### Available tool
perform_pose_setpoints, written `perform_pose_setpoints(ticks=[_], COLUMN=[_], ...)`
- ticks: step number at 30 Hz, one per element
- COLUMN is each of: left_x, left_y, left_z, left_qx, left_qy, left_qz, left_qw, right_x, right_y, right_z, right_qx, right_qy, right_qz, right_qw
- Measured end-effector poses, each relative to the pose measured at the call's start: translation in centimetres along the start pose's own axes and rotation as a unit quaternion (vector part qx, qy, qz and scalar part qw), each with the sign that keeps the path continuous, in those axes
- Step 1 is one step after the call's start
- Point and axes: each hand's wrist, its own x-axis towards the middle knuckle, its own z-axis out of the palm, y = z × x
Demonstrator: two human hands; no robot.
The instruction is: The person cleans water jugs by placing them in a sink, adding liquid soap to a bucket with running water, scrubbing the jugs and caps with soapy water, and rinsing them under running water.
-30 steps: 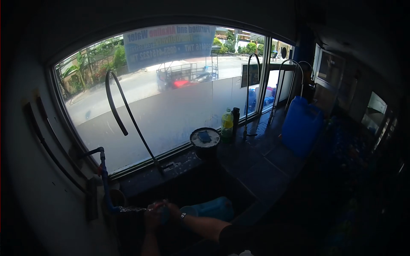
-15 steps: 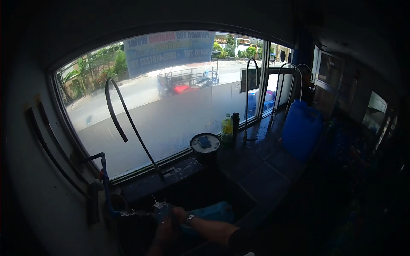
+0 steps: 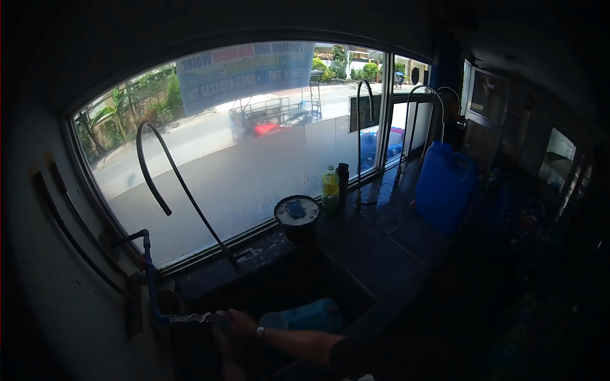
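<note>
My right hand (image 3: 240,322), with a metal watch on its wrist, is closed at the end of a water stream (image 3: 190,317). Beside and below it my left hand (image 3: 225,341) is mostly lost in shadow. Both hands meet around a small dark bluish thing, too dim to name. Water runs sideways to them from a blue pipe (image 3: 152,286) on the left wall. A light-blue plastic container (image 3: 311,315) lies on its side in the dark sink (image 3: 343,286), just behind my right wrist.
A dark tub (image 3: 296,219) with suds and a blue sponge (image 3: 295,208) stands by the window. Next to it are a yellow-green bottle (image 3: 330,187) and a dark bottle (image 3: 343,184). A big blue jug (image 3: 443,187) is on the tiled counter. Curved hoses (image 3: 152,143) rise along the window.
My hands have shifted left, closer to the pipe outlet. The splash over them has become a sideways stream, and more of the light-blue container shows. The view has moved slightly.
</note>
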Motion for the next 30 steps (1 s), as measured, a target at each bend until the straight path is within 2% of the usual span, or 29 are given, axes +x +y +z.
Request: perform_pose_setpoints(ticks=[1,2,3,4,5,6,7,9,10,11,12,13,14,15,17,18,19,20,21,22,23,24,26,27,28,29,30], left_x=[0.2,1.3,2.2,3.2,4.1,4.7,5.2,5.1,4.4,3.2,2.8,2.7,2.4,1.8,1.9,3.1,3.5,3.8,4.5,5.7,6.3,6.0,4.6,4.1,4.0,3.6,3.3], left_y=[-0.5,-1.4,-2.5,-3.5,-4.1,-4.4,-4.7,-5.6,-7.8,-9.2,-10.1,-10.9,-11.5,-12.1,-13.6,-13.0,-11.0,-9.8,-9.5,-9.2,-9.5,-9.8,-9.8,-9.7,-9.6,-9.4,-9.3], left_z=[-0.5,-0.7,-0.9,-1.4,-2.5,-4.6,-7.3,-16.6,-15.3,-14.5,-14.3,-14.2,-13.9,-12.8,-10.9,-11.6,-13.5,-14.8,-14.4,-13.4,-12.7,-12.8,-14.4,-14.5,-13.9,-13.1,-11.5], left_qx=[-0.160,-0.184,0.047,0.275,0.275,0.625,0.874,0.976,0.992,0.999,0.999,0.994,0.984,0.985,0.998,0.998,0.996,0.991,0.990,0.989,0.985,0.986,0.965,0.934,0.934,0.970,0.940], left_qy=[-0.001,0.000,-0.013,-0.029,-0.030,0.027,0.081,0.040,0.044,0.048,0.045,0.078,0.110,0.105,0.001,-0.008,-0.030,-0.050,-0.055,-0.093,-0.129,-0.131,-0.237,-0.285,-0.286,-0.141,-0.003], left_qz=[-0.058,-0.081,-0.041,0.002,0.002,0.057,0.104,0.136,0.075,0.011,0.011,0.016,0.019,0.017,-0.022,-0.022,-0.067,-0.115,-0.116,-0.114,-0.110,-0.106,0.107,0.211,0.212,0.122,-0.006], left_qw=[0.985,0.980,0.998,0.961,0.961,0.778,0.469,0.165,0.092,0.018,0.020,0.079,0.136,0.135,-0.060,-0.061,-0.059,-0.056,-0.057,-0.021,0.016,0.016,-0.017,-0.034,-0.037,0.154,0.342], right_x=[-0.8,-0.9,-1.0,-1.1,-1.5,-3.0,-5.4,-11.1,-14.7,-18.7,-23.0,-26.7,-30.1,-32.0,-33.6,-34.6,-35.8,-36.1,-34.7,-32.6,-31.1,-29.6,-26.0,-24.6,-23.5,-21.9,-20.4], right_y=[-1.1,-0.1,1.2,3.1,4.7,6.2,7.4,12.7,15.4,18.3,20.6,22.4,26.1,29.1,30.1,30.6,30.9,31.5,31.9,31.8,31.0,29.9,29.8,28.4,26.4,26.2,25.3], right_z=[-0.8,-1.8,-3.5,-5.4,-7.3,-11.0,-15.4,-24.0,-28.0,-31.8,-34.6,-37.3,-39.2,-40.6,-43.3,-44.5,-45.4,-46.1,-46.6,-47.3,-47.4,-47.0,-43.3,-40.7,-37.4,-34.5,-31.3], right_qx=[-0.127,-0.126,-0.161,-0.196,-0.230,-0.240,-0.245,-0.256,-0.299,-0.379,-0.373,-0.419,-0.431,-0.441,-0.482,-0.522,-0.559,-0.557,-0.530,-0.502,-0.457,-0.411,-0.337,-0.310,-0.289,-0.266,-0.238], right_qy=[0.004,0.007,0.044,0.079,0.113,0.147,0.145,0.157,0.198,0.235,0.340,0.308,0.293,0.280,0.270,0.252,0.230,0.229,0.285,0.343,0.355,0.362,0.386,0.359,0.327,0.236,0.192], right_qz=[-0.004,-0.002,-0.074,-0.148,-0.222,-0.240,-0.225,-0.160,-0.139,-0.070,-0.077,0.015,0.032,0.048,0.083,0.114,0.148,0.156,0.177,0.192,0.162,0.130,0.033,0.010,0.007,-0.010,-0.055], right_qw=[0.992,0.992,0.983,0.966,0.941,0.929,0.932,0.940,0.923,0.892,0.860,0.854,0.853,0.851,0.829,0.807,0.783,0.783,0.779,0.770,0.800,0.827,0.858,0.880,0.900,0.934,0.950])
